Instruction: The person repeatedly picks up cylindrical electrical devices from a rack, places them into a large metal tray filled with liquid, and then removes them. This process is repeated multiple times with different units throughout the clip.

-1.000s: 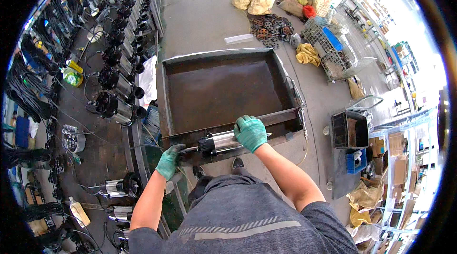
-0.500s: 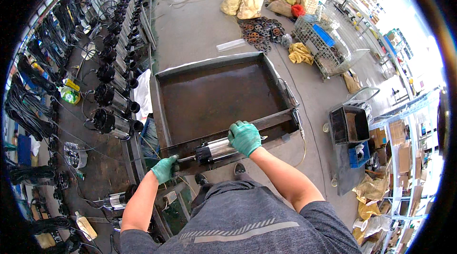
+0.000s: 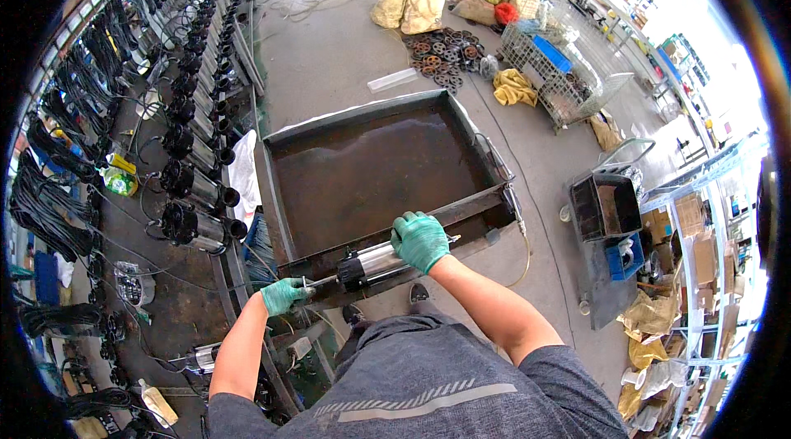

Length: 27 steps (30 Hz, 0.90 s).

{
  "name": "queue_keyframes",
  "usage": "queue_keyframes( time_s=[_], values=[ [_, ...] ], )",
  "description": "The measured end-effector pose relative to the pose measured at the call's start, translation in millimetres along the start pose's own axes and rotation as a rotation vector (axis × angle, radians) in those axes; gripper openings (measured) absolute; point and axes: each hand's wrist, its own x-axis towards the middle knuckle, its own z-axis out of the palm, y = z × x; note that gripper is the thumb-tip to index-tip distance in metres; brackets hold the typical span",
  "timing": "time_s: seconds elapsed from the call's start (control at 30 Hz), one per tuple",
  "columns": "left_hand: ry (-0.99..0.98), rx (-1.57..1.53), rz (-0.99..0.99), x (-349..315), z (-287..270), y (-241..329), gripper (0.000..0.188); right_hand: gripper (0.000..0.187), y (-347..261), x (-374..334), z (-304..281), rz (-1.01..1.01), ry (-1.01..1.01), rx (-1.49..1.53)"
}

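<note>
A silver cylindrical pump point(image 3: 376, 263) with a black end lies across the near ledge of a dark metal tank point(image 3: 272, 192). My right hand point(image 3: 421, 241), in a green glove, is wrapped over its silver body toward the right end. At the pump's black left end, my left hand point(image 3: 283, 296), also green-gloved, is closed around a slim metal tool point(image 3: 321, 282) that points at that end. Whether the tool's tip touches the pump I cannot tell. Dark brown liquid point(image 3: 379, 167) fills the tank's large compartment.
Rows of similar pumps point(image 3: 191, 225) with coiled black cables point(image 3: 49, 200) stand on the bench to the left. A cart with a black bin point(image 3: 606, 207) stands at right. Beyond the tank lie black wheel-like parts point(image 3: 445, 54), sacks point(image 3: 424, 2) and a wire cage trolley point(image 3: 552, 72).
My left hand has shifted slightly and turned, and the tool's metal shows differently at its fingers. My right hand stays on the pump. The whole view has moved a little.
</note>
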Motion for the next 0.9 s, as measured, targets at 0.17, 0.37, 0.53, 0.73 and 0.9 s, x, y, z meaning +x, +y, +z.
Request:
queue_keyframes(
  time_s=[0.17, 0.37, 0.53, 0.73, 0.9],
  values=[
    [0.162, 0.546, 0.342, -1, 18, -1, 0.031, 0.016, -2, 1, -1, 0.016, -0.011, 0.005],
    [0.838, 1.416, 0.675, 6, 44, -25, 0.017, 0.015, 1, 0, 1, 0.018, -0.005, -0.009],
    [0.668, 1.067, 0.396, 5, 31, -22, 0.022, 0.016, 1, 0, 2, 0.013, -0.001, -0.003],
    [0.328, -0.132, 0.245, -5, 37, -22, 0.011, 0.015, 2, 1, 1, 0.022, -0.006, 0.012],
    [0.904, 0.765, 0.781, 37, 34, -60, 0.025, 0.015, 0, 2, 4, 0.017, -0.007, 0.017]
  ],
)
